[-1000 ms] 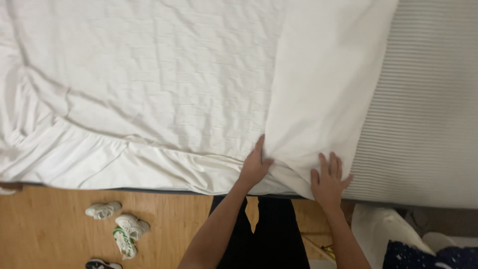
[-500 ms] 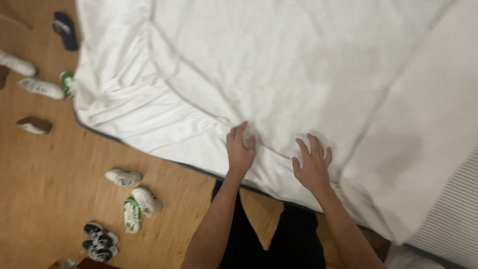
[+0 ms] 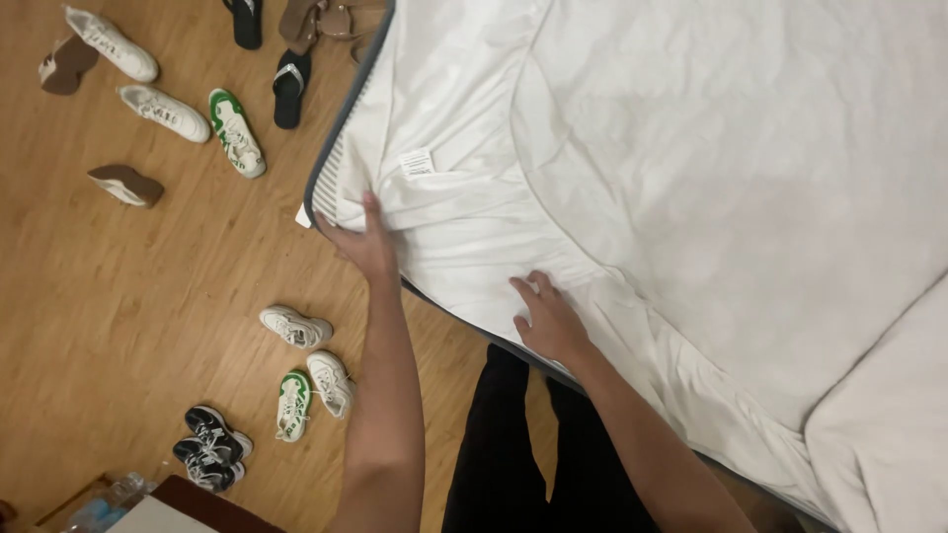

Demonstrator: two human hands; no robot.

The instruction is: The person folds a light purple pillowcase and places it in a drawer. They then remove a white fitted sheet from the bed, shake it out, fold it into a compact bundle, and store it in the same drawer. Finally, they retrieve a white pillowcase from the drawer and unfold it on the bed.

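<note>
A white fitted sheet (image 3: pixel 632 178) lies rumpled over a mattress with a grey edge (image 3: pixel 341 128). My left hand (image 3: pixel 363 240) reaches out to the mattress corner, its fingers pressed on the bunched sheet hem close to a small white label (image 3: pixel 416 162); whether it grips the cloth I cannot tell. My right hand (image 3: pixel 549 320) rests flat on the sheet near the bed's side edge, fingers spread. My dark trousers (image 3: pixel 513 444) show below.
Wooden floor (image 3: pixel 118 296) on the left with several scattered shoes: white and green sneakers (image 3: pixel 235 130), white sneakers (image 3: pixel 296 326), black ones (image 3: pixel 212 449), dark sandals (image 3: pixel 288 87). A brown box corner (image 3: pixel 188 498) sits at the bottom left. A second white layer (image 3: pixel 889 434) lies at the lower right.
The view has swung left toward the mattress corner. My left hand has reached out along the edge to the corner; my right hand followed along the sheet.
</note>
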